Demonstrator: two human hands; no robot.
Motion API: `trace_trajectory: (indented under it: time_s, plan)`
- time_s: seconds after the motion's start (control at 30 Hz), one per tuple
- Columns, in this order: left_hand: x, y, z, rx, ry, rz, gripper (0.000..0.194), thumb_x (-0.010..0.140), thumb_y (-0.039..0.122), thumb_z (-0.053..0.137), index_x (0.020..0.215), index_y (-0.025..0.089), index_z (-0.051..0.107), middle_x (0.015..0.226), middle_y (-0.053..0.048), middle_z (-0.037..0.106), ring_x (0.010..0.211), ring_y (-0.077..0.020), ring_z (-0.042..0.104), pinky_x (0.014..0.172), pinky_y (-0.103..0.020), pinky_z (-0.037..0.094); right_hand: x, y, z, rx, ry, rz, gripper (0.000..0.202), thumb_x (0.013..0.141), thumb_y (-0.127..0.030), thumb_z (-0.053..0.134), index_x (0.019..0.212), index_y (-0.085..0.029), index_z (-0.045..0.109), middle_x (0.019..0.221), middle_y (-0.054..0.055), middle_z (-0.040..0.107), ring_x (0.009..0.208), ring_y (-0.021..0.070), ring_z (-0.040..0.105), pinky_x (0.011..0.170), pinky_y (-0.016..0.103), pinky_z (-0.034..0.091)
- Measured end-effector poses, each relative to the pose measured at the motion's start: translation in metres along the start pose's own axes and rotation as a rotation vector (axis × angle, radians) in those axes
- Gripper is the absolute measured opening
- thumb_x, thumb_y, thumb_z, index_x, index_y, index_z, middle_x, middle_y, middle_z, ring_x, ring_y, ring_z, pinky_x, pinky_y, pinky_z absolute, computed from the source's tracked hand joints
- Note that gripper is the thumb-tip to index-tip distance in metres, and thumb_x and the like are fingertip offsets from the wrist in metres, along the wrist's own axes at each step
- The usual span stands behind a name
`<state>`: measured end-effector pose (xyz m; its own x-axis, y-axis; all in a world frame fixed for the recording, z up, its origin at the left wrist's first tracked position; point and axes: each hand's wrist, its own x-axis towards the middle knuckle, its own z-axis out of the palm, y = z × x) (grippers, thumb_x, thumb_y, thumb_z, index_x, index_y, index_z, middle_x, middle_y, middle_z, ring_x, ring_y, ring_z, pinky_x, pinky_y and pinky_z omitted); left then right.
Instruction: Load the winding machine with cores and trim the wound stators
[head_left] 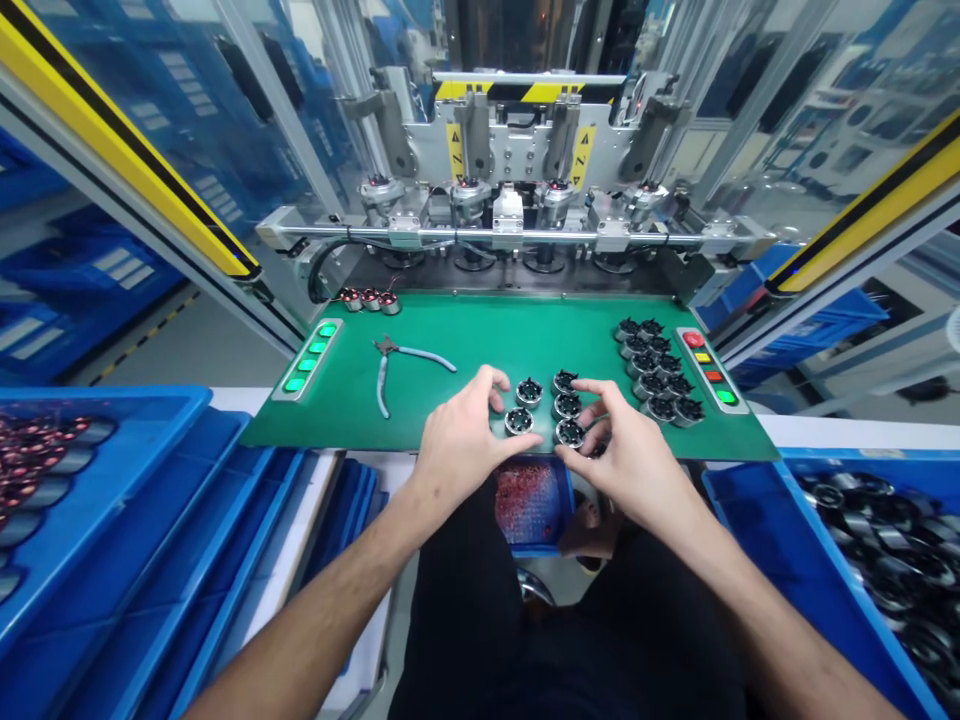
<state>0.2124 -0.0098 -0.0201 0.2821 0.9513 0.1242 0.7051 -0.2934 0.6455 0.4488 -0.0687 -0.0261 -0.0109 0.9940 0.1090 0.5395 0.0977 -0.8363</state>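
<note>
With the left hand [457, 435] and right hand [626, 455] splayed, fingers apart and gripping nothing, over the small motor parts [546, 405] on the green surface [465, 335], a careless brush risked knocking one just beneath the fingertips off the near edge; the pliers [390, 365] lay well left.

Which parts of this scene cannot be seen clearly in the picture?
Head view only:
- Left hand: fingertips curl over the table; any part beneath is hidden.
- Right hand: palm hides parts behind it.
- Small blue tray: contents blurred, red specks only.
- Right blue bin: cut by the edge.
</note>
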Motion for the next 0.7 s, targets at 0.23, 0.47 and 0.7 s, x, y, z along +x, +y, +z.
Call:
trace_trajectory:
  time_s: [0.23, 0.47, 0.7]
  plan:
    - [0.035, 0.019, 0.005, -0.004, -0.142, 0.039, 0.053, 0.082, 0.033, 0.104, 0.128, 0.030, 0.078, 0.110, -0.001, 0.081, 0.107, -0.0316, 0.079, 0.084, -0.039, 0.054, 0.021, 0.003, -0.006, -0.130, -0.047, -0.008, 0.068, 0.085, -0.002, 0.087, 0.147, -0.018, 0.066, 0.106, -0.003, 0.066, 0.069, 0.0172, 0.072, 0.072, 0.034, 0.057]
    - [0.036, 0.008, 0.003, -0.266, -0.117, 0.021, 0.097, 0.058, 0.028, 0.111, 0.147, 0.027, 0.074, 0.100, 0.004, 0.072, 0.084, -0.0216, 0.070, 0.077, -0.034, 0.052, 0.028, -0.001, -0.009, -0.187, -0.054, -0.005, 0.069, 0.087, 0.003, 0.092, 0.148, -0.016, 0.066, 0.106, -0.002, 0.065, 0.069, 0.0172, 0.071, 0.073, 0.035, 0.055]
    - [0.010, -0.008, -0.017, -0.918, 0.119, -0.270, 0.060, 0.106, 0.082, 0.062, 0.108, 0.023, 0.071, 0.077, 0.001, 0.060, 0.067, -0.0167, 0.061, 0.058, -0.027, 0.048, 0.019, 0.006, -0.007, -0.169, 0.006, -0.009, 0.087, 0.090, -0.012, 0.099, 0.165, -0.022, 0.057, 0.118, 0.002, 0.066, 0.073, 0.0189, 0.071, 0.080, 0.040, 0.062]
